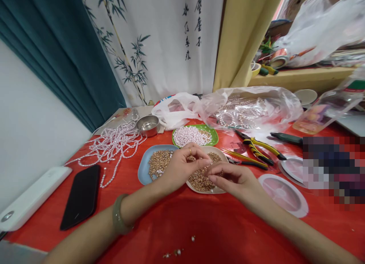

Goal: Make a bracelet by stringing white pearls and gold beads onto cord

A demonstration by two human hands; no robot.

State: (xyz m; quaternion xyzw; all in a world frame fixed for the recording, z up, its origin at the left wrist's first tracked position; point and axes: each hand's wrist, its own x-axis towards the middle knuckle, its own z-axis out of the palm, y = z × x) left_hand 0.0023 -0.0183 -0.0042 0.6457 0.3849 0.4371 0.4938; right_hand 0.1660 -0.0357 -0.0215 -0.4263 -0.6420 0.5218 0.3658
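My left hand (184, 163) is pinched closed above the bead plates, with something small and pale at its fingertips that I cannot make out. Close beside it, my right hand (238, 180) also has thumb and finger pressed together; what it grips is too small to name. Below them is a cream plate (224, 190) of gold beads (201, 182), partly hidden by the hands. A blue plate (142, 175) with gold beads and a few pearly pieces lies under the left wrist. Behind stands a green plate (216, 136) of white pearl beads (188, 136).
Pearl strands (119, 138), a metal bowl (147, 125) and a black phone (81, 197) lie left. On the right are yellow-black pliers (255, 150), tweezers (242, 155) and white spools (285, 195). Plastic bags (251, 108) line the back. Small beaded pieces (177, 252) rest at the front.
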